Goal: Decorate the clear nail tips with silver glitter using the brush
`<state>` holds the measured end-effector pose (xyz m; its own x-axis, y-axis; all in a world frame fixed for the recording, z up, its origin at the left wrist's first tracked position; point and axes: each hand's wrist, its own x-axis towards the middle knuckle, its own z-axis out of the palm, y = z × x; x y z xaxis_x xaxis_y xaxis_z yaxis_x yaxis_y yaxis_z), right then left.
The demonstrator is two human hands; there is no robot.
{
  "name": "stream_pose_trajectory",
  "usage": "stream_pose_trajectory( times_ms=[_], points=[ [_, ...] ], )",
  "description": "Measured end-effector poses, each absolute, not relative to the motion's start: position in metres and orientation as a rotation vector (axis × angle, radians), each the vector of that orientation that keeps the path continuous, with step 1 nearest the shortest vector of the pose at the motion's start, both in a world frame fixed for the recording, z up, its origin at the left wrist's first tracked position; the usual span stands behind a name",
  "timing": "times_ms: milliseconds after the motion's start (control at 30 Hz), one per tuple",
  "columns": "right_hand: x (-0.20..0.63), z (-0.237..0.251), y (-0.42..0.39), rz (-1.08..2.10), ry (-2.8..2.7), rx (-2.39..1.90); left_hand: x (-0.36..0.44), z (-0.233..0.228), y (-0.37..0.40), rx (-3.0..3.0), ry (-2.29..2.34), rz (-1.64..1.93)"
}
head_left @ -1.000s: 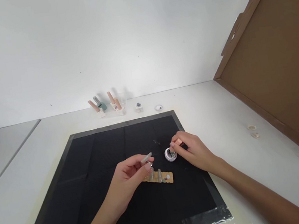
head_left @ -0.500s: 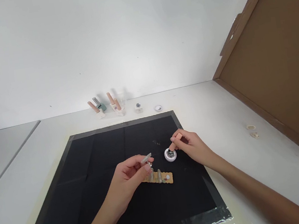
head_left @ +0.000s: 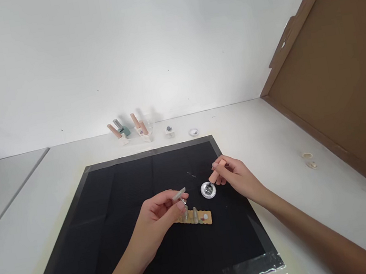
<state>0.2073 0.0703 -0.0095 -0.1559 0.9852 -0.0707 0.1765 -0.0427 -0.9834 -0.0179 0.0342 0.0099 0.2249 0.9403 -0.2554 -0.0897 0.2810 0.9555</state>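
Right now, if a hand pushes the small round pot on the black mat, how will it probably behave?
The small round pot looks low and flat, so it would probably slide on the black mat rather than tip. It seems tiny beside the right hand, so likely very light. It stands open with small dark bits inside, which a hard push might scatter.

both forearms reach in from the lower edge, bare. the left hand is raised a little, palm turned inward, thumb and forefinger pinched together at their tips, other fingers curled beneath. the right hand sits farther forward, knuckles up, fingers bunched in a pen-like grip pointing left and down
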Motion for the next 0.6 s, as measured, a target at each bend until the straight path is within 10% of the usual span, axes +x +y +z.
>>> stream_pose_trajectory(
  times_ms=[600],
  points=[
    [0.2082, -0.0043, 0.0716, 1.219, -1.372, -1.276, -0.0169, 0.0105, 0.0327, 1.042, 1.106, 0.898]
  ],
)
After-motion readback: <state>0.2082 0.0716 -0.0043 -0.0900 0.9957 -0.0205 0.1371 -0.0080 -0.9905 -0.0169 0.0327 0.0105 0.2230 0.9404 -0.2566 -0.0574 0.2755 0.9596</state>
